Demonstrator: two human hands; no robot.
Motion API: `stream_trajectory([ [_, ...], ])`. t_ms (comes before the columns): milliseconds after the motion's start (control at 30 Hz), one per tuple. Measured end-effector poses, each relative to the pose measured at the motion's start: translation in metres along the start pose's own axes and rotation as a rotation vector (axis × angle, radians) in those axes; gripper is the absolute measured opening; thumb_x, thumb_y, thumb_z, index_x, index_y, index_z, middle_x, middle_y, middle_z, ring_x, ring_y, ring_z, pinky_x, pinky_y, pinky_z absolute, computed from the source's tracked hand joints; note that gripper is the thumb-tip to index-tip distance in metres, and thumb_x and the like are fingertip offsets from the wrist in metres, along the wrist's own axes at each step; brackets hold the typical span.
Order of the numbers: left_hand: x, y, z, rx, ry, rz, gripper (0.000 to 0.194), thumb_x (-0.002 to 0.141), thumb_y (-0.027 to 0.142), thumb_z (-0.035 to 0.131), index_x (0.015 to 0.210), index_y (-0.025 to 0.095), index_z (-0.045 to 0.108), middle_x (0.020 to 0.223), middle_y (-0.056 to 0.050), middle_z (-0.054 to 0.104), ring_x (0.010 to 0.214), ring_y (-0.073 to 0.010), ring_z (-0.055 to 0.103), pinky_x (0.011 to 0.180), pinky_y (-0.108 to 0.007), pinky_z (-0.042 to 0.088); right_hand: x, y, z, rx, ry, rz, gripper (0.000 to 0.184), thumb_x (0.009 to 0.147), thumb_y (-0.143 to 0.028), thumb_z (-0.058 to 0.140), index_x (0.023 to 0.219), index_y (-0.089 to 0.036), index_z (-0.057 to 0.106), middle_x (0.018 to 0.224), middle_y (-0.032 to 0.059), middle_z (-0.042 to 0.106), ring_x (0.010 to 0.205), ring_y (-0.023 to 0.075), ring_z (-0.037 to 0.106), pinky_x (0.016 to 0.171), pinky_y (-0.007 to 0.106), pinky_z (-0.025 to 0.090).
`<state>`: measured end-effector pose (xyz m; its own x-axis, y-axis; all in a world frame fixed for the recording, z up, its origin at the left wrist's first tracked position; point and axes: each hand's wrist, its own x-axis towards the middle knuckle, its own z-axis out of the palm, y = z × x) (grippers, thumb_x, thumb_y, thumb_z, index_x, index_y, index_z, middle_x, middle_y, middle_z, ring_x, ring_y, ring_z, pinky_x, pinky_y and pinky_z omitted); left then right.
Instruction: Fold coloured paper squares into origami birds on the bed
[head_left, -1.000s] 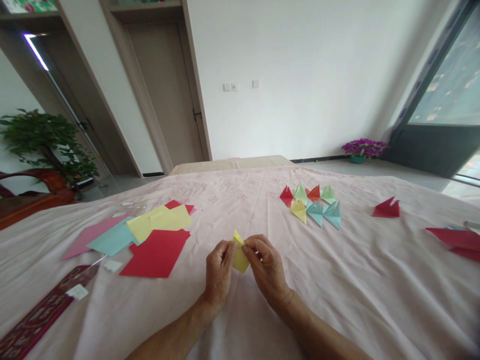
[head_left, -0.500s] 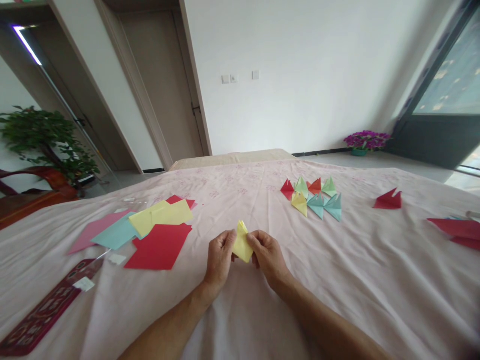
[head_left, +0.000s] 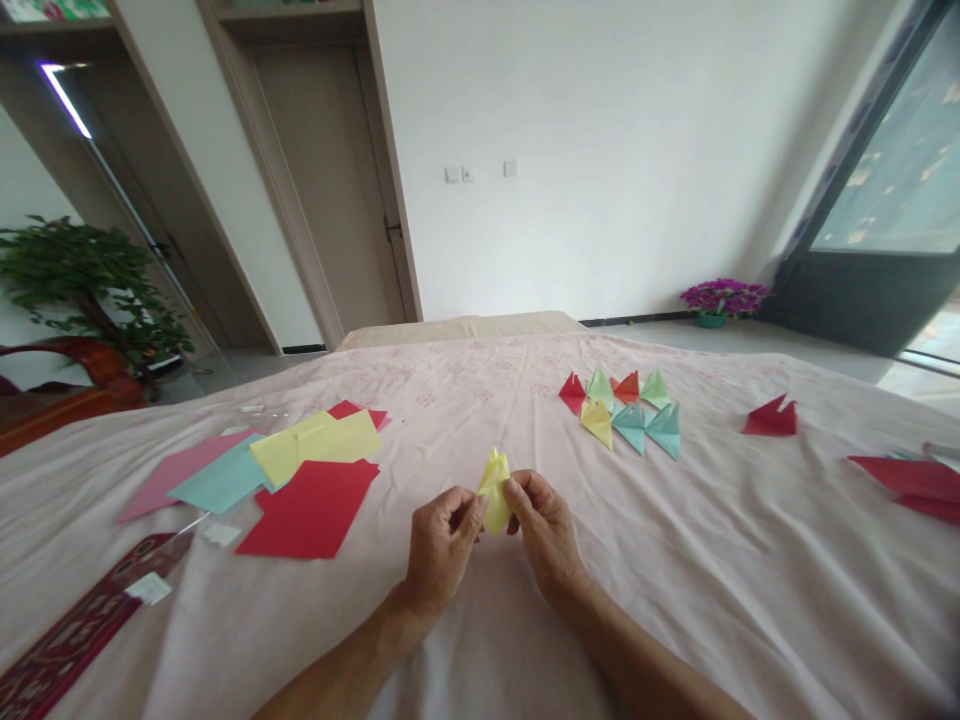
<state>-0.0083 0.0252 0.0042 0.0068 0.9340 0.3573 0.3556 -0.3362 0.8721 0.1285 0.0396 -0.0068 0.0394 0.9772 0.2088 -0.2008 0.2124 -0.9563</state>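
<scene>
Between my two hands is a small yellow folded paper, its pointed tips facing up and away from me. My left hand pinches its left edge between thumb and fingers. On the other edge, my right hand is closed with the thumb on the near face. The paper is held above the pink cloth, and the fingers behind it are mostly hidden. To the right, beyond my hands, stand several folded paper pieces in red, green, yellow and blue, among them a yellow one and a blue one.
Flat sheets lie to the left: red, yellow, blue and pink. A dark red patterned packet is at the near left. Rightward are a red folded piece and more red paper. The pink tablecloth is wrinkled.
The yellow paper has turned a little and looks narrower and more rounded, with its tips more apart. My left hand has shifted slightly down its edge. The whole view has tilted a little upward.
</scene>
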Motion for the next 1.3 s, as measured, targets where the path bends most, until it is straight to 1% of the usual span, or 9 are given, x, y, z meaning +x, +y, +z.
stream_trajectory([
  [167, -0.001, -0.004, -0.009, 0.276, 0.017, 0.304, 0.028, 0.09, 0.03, 0.051, 0.066, 0.018, 0.055, 0.06, 0.002, 0.051, 0.055, -0.0099, 0.047, 0.057, -0.021, 0.035, 0.0, -0.004, -0.005, -0.018, -0.004, -0.057, 0.029, 0.081, -0.046, 0.064, 0.087, -0.018, 0.066, 0.072, 0.0005, 0.062, 0.065, 0.0134, 0.052, 0.061, 0.024, 0.043],
  [300, 0.001, -0.007, -0.012, 0.356, -0.026, 0.359, 0.027, 0.09, 0.029, 0.052, 0.066, 0.018, 0.056, 0.06, 0.002, 0.051, 0.055, -0.0104, 0.047, 0.056, -0.022, 0.034, 0.0, -0.007, -0.009, 0.028, 0.001, -0.039, 0.024, 0.079, -0.043, 0.068, 0.083, -0.019, 0.068, 0.071, 0.0003, 0.062, 0.065, 0.0138, 0.053, 0.062, 0.025, 0.043],
  [533, 0.003, 0.001, -0.002, 0.016, -0.064, 0.1, 0.018, 0.088, 0.034, 0.055, 0.086, 0.018, 0.064, 0.078, -0.001, 0.065, 0.069, -0.0135, 0.058, 0.063, -0.021, 0.043, -0.002, -0.007, -0.005, 0.083, 0.01, -0.003, 0.025, 0.078, -0.042, 0.07, 0.073, -0.019, 0.063, 0.063, -0.0024, 0.056, 0.056, 0.0104, 0.048, 0.055, 0.023, 0.04],
  [600, 0.003, 0.003, 0.002, -0.057, -0.054, 0.046, 0.021, 0.088, 0.035, 0.055, 0.084, 0.017, 0.064, 0.075, -0.001, 0.063, 0.067, -0.0132, 0.056, 0.061, -0.02, 0.043, -0.002, -0.007, -0.004, 0.079, 0.002, 0.01, 0.027, 0.077, -0.043, 0.07, 0.071, -0.018, 0.061, 0.061, -0.0026, 0.055, 0.054, 0.0099, 0.047, 0.053, 0.022, 0.039],
  [700, 0.002, 0.004, 0.003, -0.052, -0.028, 0.053, 0.026, 0.089, 0.036, 0.055, 0.073, 0.016, 0.06, 0.067, 0.001, 0.057, 0.062, -0.0118, 0.051, 0.058, -0.02, 0.04, -0.002, -0.009, -0.003, 0.052, -0.009, 0.022, 0.028, 0.078, -0.044, 0.069, 0.072, -0.018, 0.062, 0.06, -0.0029, 0.054, 0.052, 0.0095, 0.045, 0.05, 0.022, 0.037],
  [900, -0.001, 0.003, 0.001, 0.014, -0.064, 0.13, 0.026, 0.089, 0.035, 0.055, 0.072, 0.016, 0.059, 0.066, 0.001, 0.055, 0.061, -0.0113, 0.05, 0.059, -0.02, 0.038, -0.003, -0.017, -0.005, -0.053, 0.019, -0.001, 0.031, 0.079, -0.047, 0.065, 0.069, -0.018, 0.063, 0.057, -0.0025, 0.051, 0.051, 0.0103, 0.041, 0.048, 0.022, 0.034],
  [1133, -0.007, -0.005, 0.008, -0.167, -0.193, -0.134, 0.031, 0.086, 0.045, 0.056, 0.073, 0.017, 0.059, 0.058, 0.004, 0.051, 0.05, -0.0096, 0.045, 0.047, -0.019, 0.035, 0.003, -0.015, -0.011, -0.081, 0.052, 0.015, 0.032, 0.08, -0.049, 0.063, 0.07, -0.019, 0.062, 0.057, -0.0022, 0.052, 0.049, 0.011, 0.043, 0.047, 0.023, 0.035],
  [1200, -0.005, -0.007, 0.005, -0.114, -0.162, -0.109, 0.031, 0.086, 0.043, 0.057, 0.069, 0.017, 0.058, 0.056, 0.004, 0.049, 0.049, -0.0094, 0.045, 0.047, -0.019, 0.035, 0.006, -0.015, -0.013, -0.087, 0.032, 0.021, 0.033, 0.082, -0.05, 0.06, 0.074, -0.018, 0.064, 0.058, -0.0018, 0.053, 0.052, 0.0116, 0.045, 0.049, 0.023, 0.036],
  [1300, 0.0, -0.007, -0.002, 0.019, -0.011, -0.024, 0.03, 0.086, 0.04, 0.058, 0.067, 0.017, 0.057, 0.057, 0.004, 0.05, 0.052, -0.0096, 0.046, 0.052, -0.019, 0.036, 0.005, -0.017, -0.014, -0.147, 0.001, -0.007, 0.031, 0.083, -0.048, 0.059, 0.09, -0.02, 0.068, 0.074, 0.001, 0.061, 0.066, 0.0146, 0.053, 0.059, 0.025, 0.042],
])
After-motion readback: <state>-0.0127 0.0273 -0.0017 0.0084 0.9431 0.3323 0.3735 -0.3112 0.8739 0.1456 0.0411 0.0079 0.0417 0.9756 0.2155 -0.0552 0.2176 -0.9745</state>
